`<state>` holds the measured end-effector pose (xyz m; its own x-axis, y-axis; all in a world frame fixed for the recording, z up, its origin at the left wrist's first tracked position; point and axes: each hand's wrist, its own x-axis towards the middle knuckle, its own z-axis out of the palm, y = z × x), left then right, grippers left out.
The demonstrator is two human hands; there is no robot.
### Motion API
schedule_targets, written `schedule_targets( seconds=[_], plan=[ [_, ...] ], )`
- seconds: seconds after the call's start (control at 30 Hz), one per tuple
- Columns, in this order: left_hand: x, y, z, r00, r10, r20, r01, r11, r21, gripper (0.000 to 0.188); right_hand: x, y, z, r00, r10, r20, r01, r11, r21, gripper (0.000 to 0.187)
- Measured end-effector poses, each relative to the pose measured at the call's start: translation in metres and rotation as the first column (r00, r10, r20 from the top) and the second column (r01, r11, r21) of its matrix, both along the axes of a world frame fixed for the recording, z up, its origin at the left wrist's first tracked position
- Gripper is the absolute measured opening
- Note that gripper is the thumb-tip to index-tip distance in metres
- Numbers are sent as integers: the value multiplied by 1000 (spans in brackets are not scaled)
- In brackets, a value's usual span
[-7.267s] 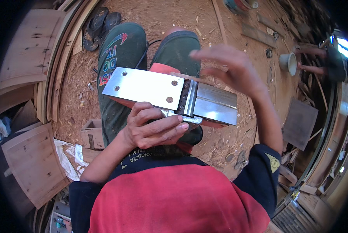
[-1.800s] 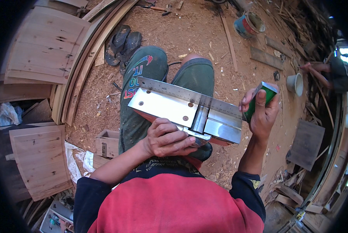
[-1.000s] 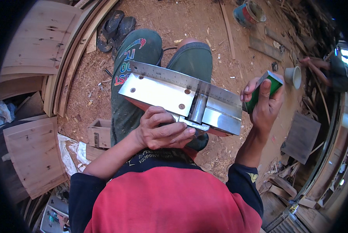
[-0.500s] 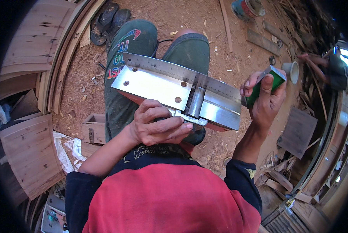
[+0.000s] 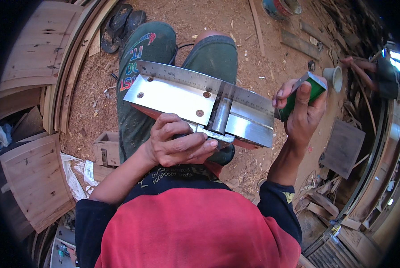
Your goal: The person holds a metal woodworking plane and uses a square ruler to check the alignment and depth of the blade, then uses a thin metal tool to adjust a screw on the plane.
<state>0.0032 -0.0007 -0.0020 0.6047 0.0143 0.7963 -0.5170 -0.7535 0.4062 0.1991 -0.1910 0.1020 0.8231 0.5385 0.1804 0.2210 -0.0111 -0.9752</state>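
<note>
A hand planer [image 5: 171,98] with a red body rests sole-up over my knees. Its bright metal sole has two plates, with a dark gap and a round cutter drum [image 5: 221,115] between them. My left hand [image 5: 175,142] is closed around the near side of the planer, its thumb and fingers by the drum's end. In my right hand [image 5: 303,105] is the green handle of a try square [image 5: 312,92]. The square's long steel blade, marked as a ruler, stands on edge along the sole's far side and spans both plates. The planer's underside is mostly hidden.
Wood shavings cover the ground. Wooden panels [image 5: 37,178] and a small wooden box [image 5: 107,148] lie at left, sandals [image 5: 124,24] at far left. A bucket [image 5: 280,8], a pale cup-shaped container [image 5: 333,79], and a dark board [image 5: 343,147] stand or lie at right. Another person's arm [image 5: 365,67] shows at far right.
The whole view has shifted slightly, moving the planer and both hands a little to the left in the picture. Both grips and the square's place on the sole look the same.
</note>
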Motion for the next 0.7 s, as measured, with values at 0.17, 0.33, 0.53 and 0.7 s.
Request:
schedule_targets(
  seconds=[0.17,0.33,0.53,0.7],
  plan=[
    [-2,-1,-1,1000,6,-3,-6,1000,-2,49,0,0,-2,1000,3,4,-3,1000,-1,23],
    [-1,0,0,1000,-2,-8,2,1000,-9,49,-1,-1,-1,1000,-3,11,3,1000,-8,23],
    [0,0,1,1000,-1,-2,1,999,-40,45,1,0,-2,1000,14,10,-14,1000,4,20],
    [1,0,1,1000,2,0,-2,999,-40,44,3,-1,-2,1000,24,0,-24,1000,15,18]
  ],
)
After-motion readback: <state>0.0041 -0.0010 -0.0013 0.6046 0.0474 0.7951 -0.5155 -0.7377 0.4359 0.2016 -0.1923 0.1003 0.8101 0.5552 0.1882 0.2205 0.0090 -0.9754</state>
